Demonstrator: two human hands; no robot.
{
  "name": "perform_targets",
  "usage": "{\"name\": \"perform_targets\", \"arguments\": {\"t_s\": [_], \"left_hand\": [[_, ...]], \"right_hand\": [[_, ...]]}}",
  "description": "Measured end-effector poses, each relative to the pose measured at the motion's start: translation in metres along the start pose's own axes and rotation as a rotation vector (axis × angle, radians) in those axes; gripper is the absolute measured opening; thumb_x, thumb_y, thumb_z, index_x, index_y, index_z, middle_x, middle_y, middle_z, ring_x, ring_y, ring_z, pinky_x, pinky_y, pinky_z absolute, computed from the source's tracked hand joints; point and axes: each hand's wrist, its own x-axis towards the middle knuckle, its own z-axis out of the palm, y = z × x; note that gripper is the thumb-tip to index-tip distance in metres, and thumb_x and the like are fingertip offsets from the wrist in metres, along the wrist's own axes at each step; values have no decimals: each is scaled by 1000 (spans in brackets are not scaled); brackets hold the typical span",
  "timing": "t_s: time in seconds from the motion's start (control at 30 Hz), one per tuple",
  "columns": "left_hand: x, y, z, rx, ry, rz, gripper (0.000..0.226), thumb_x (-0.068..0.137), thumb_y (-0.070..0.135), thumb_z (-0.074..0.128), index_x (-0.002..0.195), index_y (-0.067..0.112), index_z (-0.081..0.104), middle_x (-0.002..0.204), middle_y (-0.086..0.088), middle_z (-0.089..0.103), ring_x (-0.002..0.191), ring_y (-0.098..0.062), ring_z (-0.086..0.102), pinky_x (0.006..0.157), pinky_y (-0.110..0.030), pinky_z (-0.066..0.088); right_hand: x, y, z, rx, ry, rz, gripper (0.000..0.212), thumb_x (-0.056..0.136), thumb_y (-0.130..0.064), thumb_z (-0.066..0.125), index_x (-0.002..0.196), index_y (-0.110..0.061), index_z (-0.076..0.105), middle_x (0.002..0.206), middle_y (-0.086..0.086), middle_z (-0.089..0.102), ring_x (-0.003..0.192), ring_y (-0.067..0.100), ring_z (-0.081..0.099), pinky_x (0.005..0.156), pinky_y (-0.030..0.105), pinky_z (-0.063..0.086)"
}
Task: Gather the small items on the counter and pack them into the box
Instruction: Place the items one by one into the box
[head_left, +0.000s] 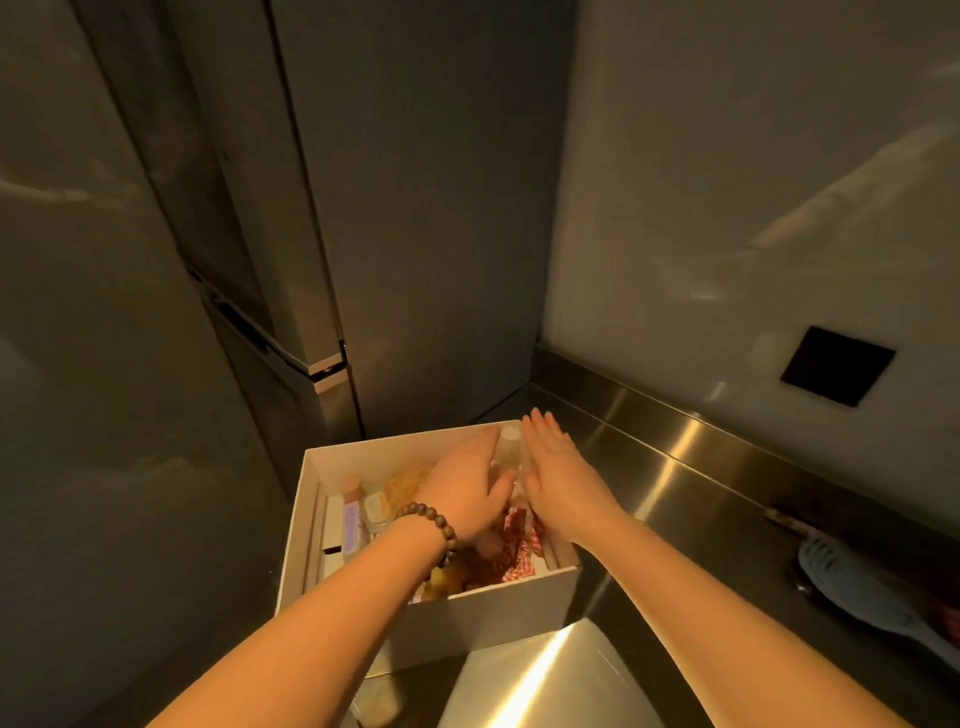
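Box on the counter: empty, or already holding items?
Holding items: the box shows bottles and red-and-white cloth under both hands.

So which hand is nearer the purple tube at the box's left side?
Left. The left hand, with the bead bracelet, is over the middle of the box, a short way right of the purple tube. The right hand is farther right, by the box's far right corner.
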Motion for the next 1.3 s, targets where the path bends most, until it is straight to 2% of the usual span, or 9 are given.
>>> {"name": "perform_targets", "arguments": {"t_s": [0.13,0.47,0.6,0.7,0.77,0.9,1.0,1.1,1.3], "left_hand": [[3,51,18,-41,-69,127,67,91,47,46,146,18,24,150,-4,33,135,-17,33,109,-29,24],[5,205,147,-82,-297,311,68,91,47,46,147,18,21,155,-6,19,141,-21,17,114,-33,16],[12,246,204,-46,-387,330,79,85,49,53,148,20,15,156,-5,12,143,-22,7,116,-37,13],[20,267,240,-51,-405,342,90,77,54,61,147,24,13,155,-4,17,142,-23,14,113,-35,13],[27,277,260,-77,-425,307,97,70,56,66,146,26,14,152,-3,20,137,-22,24,113,-37,23],[41,287,292,-50,-499,238,115,61,64,70,147,29,2,153,-4,14,135,-26,28,111,-40,28],[50,287,310,-64,-531,225,124,57,67,72,146,32,-6,156,-3,3,137,-29,24,110,-38,25],[54,285,322,-109,-534,237,125,57,62,76,145,34,-8,156,2,4,137,-25,25,109,-36,26],[50,276,322,-220,-519,302,119,59,51,80,147,33,2,153,3,18,135,-19,30,105,-30,29]], "right_hand": [[-40,43,-20,16,69,102,58,101,-16,35,151,-13,7,161,3,1,147,14,-5,117,28,0],[-204,194,-64,83,214,491,59,96,-15,48,149,-18,23,158,1,20,146,15,13,114,24,11],[-253,256,-71,63,229,650,67,90,-19,60,148,-16,26,159,8,17,147,23,12,118,35,14],[-273,300,-73,18,194,721,76,84,-34,68,147,-15,29,159,12,13,147,29,10,119,39,13],[-280,327,-75,11,185,729,84,79,-41,73,147,-17,31,159,12,12,147,30,6,120,42,12],[-276,365,-69,-25,111,668,96,75,-53,72,150,-19,22,160,8,5,147,28,-1,120,45,6],[-264,376,-56,-80,81,590,89,78,-55,66,148,-17,28,160,7,8,147,26,-2,120,44,6],[-257,377,-39,-40,176,559,63,85,-45,63,137,-14,48,159,5,18,148,22,1,120,41,9],[-261,373,-32,-7,279,648,47,84,-32,68,122,-6,60,142,7,42,134,22,33,113,29,21]]}}
